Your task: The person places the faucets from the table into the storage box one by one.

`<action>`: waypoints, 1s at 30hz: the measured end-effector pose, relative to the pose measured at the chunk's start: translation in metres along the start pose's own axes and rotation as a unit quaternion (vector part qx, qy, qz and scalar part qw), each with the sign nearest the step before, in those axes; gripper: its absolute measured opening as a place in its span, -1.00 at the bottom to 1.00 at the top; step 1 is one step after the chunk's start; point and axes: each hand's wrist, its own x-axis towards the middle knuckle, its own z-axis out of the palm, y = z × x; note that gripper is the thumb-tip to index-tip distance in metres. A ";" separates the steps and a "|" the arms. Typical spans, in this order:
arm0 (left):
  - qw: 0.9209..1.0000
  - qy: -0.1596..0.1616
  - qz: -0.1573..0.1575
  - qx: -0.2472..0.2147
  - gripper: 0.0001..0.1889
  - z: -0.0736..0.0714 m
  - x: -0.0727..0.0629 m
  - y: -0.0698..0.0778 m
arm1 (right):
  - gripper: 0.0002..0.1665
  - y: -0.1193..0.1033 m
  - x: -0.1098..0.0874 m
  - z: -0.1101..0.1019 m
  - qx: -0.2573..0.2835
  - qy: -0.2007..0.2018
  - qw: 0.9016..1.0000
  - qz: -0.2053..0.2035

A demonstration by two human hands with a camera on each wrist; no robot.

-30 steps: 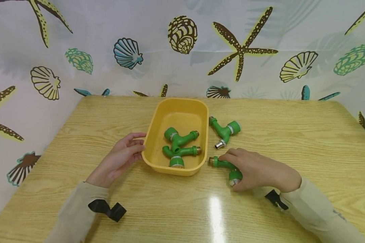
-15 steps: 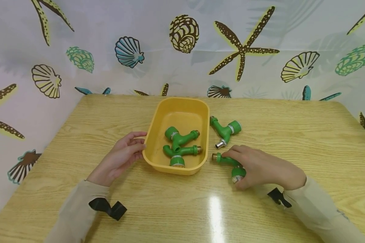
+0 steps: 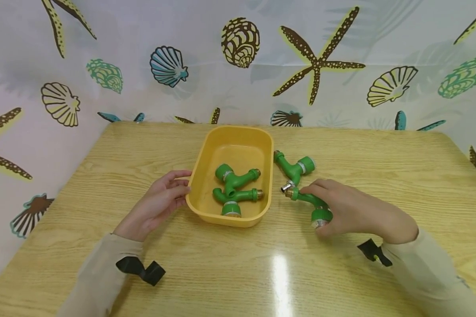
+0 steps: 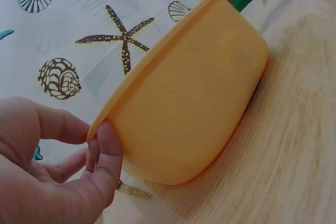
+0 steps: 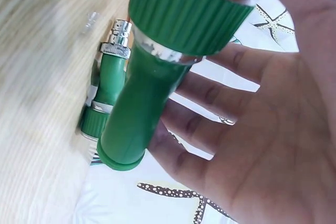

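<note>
My left hand (image 3: 154, 204) pinches the left rim of a yellow plastic bin (image 3: 238, 152); in the left wrist view, thumb and fingers meet over the bin's edge (image 4: 157, 51). Two green plastic taps lie inside, an upper tap (image 3: 241, 179) and a lower tap (image 3: 243, 197). Right of the bin, my right hand (image 3: 353, 213) grips a third green tap (image 3: 312, 200) with a brass threaded end, fingers on its body and thumb at the knob. In the right wrist view this held tap (image 5: 139, 98) appears above the wooden surface.
Another green tap (image 3: 293, 171) with a silver nozzle lies on the wooden table (image 3: 222, 268) beside the bin's right wall. Behind the table hangs a white cloth (image 3: 198, 26) printed with shells and starfish. Black straps (image 3: 140, 270) show on both sleeves.
My right hand has moved up and rightward with the gripped tap, whose brass end now overlaps the silver nozzle of the tap behind. My left hand and the bin stay put.
</note>
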 end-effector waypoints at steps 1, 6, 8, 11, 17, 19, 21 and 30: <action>1.000 0.000 0.000 0.000 -0.54 0.000 0.000 0.000 | -0.17 0.000 0.000 -0.001 -0.001 0.001 1.000 0.001; 1.000 0.001 0.001 0.000 -0.54 0.000 0.000 0.000 | -0.14 0.001 -0.003 -0.004 -0.003 0.007 1.000 0.007; 1.000 0.001 0.002 0.001 -0.54 0.000 0.000 0.000 | -0.13 0.001 -0.004 -0.005 -0.003 0.013 1.000 0.006; 1.000 -0.001 0.005 0.000 -0.54 0.000 0.000 0.000 | -0.14 0.002 -0.005 -0.007 -0.003 0.022 1.000 0.004; 1.000 0.006 -0.006 0.007 -0.54 0.000 0.001 0.000 | -0.13 0.002 -0.009 -0.012 -0.010 0.032 0.999 0.016; 1.000 0.010 -0.011 0.010 -0.54 0.000 0.001 0.000 | -0.12 0.002 -0.011 -0.015 -0.011 0.036 0.999 0.020; 1.000 0.013 -0.015 0.013 -0.53 0.000 0.001 0.001 | -0.12 0.003 -0.012 -0.017 -0.012 0.040 0.999 0.021; 1.000 0.010 -0.016 0.013 -0.52 0.001 0.000 0.002 | -0.11 0.003 -0.017 -0.025 -0.003 0.049 0.998 0.033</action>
